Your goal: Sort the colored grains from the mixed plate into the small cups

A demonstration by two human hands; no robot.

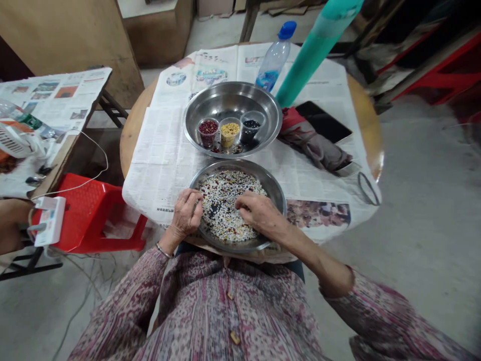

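Observation:
A shallow steel basin [278, 198] holds a spread layer of mixed grains [231, 230]: white, black, yellow and dark red. Over its left rim, my left hand [186, 211] is closed with thumb and fingers curled together; what they hold, if anything, is hidden. My right hand [257, 210] reaches in from the right, fingertips pinched down at the grains, and I cannot make out what is in them. Just beyond stands a larger steel basin [225, 103] with three clear plastic cups: dark red beans [208, 128], yellow grains [229, 131] and black beans [251, 125].
Newspaper [161, 135] covers the round table. Behind the basins are a blue-capped bottle [272, 62] and a teal tube [313, 55]; to their right, a folded umbrella [319, 140] and a dark tablet [325, 120]. A red stool [93, 215] and a power strip [50, 220] are left.

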